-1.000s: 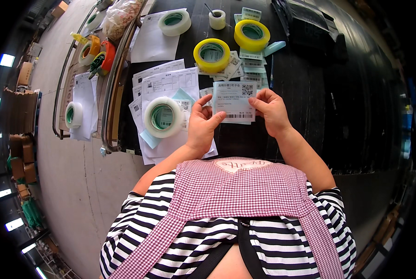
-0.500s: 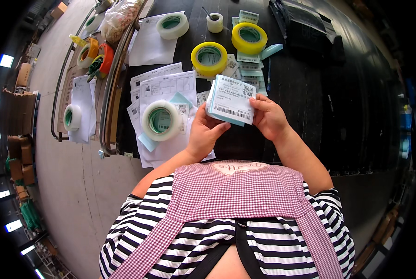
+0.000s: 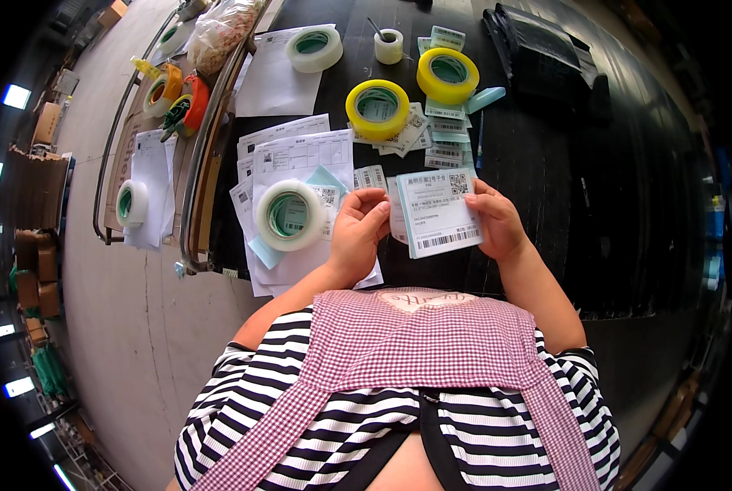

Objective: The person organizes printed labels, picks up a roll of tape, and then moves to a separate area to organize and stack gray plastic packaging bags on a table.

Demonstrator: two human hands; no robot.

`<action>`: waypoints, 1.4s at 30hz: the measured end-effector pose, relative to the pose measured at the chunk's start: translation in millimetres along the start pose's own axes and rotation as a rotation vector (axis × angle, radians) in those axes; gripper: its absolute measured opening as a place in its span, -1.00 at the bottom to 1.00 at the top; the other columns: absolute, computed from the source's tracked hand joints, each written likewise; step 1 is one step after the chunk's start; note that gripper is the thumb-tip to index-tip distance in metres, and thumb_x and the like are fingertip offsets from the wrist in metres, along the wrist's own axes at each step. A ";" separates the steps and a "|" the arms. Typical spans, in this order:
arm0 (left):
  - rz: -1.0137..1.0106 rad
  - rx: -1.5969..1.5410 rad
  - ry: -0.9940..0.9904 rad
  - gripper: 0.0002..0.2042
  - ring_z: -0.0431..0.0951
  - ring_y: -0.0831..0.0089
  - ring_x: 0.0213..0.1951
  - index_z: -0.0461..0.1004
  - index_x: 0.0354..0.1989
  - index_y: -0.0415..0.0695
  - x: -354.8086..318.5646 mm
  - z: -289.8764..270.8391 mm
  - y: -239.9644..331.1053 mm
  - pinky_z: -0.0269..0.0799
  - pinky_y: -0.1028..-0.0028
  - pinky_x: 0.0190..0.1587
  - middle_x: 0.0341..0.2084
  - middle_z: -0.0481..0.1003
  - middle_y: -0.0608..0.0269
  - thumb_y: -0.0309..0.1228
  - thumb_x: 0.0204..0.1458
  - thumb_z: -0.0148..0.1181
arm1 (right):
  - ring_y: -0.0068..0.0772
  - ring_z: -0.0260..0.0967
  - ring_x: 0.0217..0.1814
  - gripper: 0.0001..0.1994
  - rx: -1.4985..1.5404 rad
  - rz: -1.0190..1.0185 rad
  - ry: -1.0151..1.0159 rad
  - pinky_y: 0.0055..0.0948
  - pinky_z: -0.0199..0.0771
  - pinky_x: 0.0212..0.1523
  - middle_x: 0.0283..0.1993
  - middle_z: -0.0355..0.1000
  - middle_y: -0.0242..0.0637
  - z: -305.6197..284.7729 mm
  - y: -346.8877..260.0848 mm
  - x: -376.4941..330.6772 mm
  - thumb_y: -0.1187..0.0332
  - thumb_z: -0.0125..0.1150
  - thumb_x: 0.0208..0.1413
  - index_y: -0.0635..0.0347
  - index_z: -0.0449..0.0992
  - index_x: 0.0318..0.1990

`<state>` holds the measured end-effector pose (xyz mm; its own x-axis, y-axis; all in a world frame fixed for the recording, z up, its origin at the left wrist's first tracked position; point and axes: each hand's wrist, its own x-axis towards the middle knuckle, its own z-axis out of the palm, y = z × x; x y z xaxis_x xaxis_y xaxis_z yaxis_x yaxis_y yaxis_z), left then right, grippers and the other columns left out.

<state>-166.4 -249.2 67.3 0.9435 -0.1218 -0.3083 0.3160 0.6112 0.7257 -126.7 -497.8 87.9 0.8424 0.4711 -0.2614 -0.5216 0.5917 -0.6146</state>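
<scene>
Over the black table (image 3: 546, 254), the right hand (image 3: 501, 225) pinches the label stack (image 3: 441, 217) just to its left: light, bendy sheets, I'd judge, best held by the edges. The left hand (image 3: 355, 233) curls alongside, grip unclear; beyond, a yellow tape roll (image 3: 382, 133).

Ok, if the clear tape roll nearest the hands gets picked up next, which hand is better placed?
Probably the left hand: it is just beside that clear tape roll. The right hand is farther off and grips the label stack. Whether the left also touches the stack is unclear.
</scene>
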 end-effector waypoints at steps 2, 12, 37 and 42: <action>-0.042 -0.049 0.026 -0.70 0.56 0.29 0.00 0.23 0.14 -0.20 1.6 -3.1 -2.1 0.54 0.25 0.08 -0.05 0.49 0.10 -0.53 0.27 0.06 | -0.15 0.52 0.09 -0.66 0.092 0.008 -0.070 -0.22 0.50 0.20 0.07 0.49 0.04 5.7 -3.0 -2.1 0.49 0.02 0.23 0.46 0.37 0.12; -0.243 0.106 -0.031 -0.44 0.55 0.33 0.04 0.08 0.35 -0.25 1.5 12.6 3.1 0.51 0.34 0.10 0.06 0.48 0.06 -0.53 0.22 0.16 | -0.60 0.43 -0.26 -0.95 -0.391 -0.141 0.247 -0.53 0.51 -0.11 -0.27 0.47 -0.36 -5.8 29.6 -0.1 0.47 0.12 0.25 0.21 0.40 -0.26; 0.222 1.617 -0.015 -0.63 0.32 -0.06 0.32 0.62 -0.01 -0.01 160.9 -13.7 90.1 0.25 0.31 0.32 0.45 -0.06 -0.29 -0.24 -0.02 0.41 | -0.46 0.50 -0.20 -0.80 -0.665 -0.307 0.576 -0.46 0.55 -0.24 -0.12 0.51 -0.17 -10.3 -13.1 73.8 0.49 0.06 0.27 0.35 0.38 0.00; 0.192 1.456 -0.046 -0.64 0.27 -0.05 0.35 0.61 0.01 -0.03 161.5 -26.7 98.6 0.24 0.28 0.33 0.47 -0.04 -0.19 -0.26 0.02 0.41 | -0.31 0.54 -0.13 -0.76 -0.821 -0.362 0.558 -0.45 0.56 -0.19 -0.16 0.52 -0.07 -0.4 -10.5 116.8 0.47 0.15 0.19 0.37 0.38 -0.03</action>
<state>14.5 -187.7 72.6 0.9752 -0.1727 -0.1387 -0.0182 -0.6868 0.7266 -22.8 -449.2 63.5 0.9810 -0.1359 -0.1385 -0.1509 -0.0857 -0.9848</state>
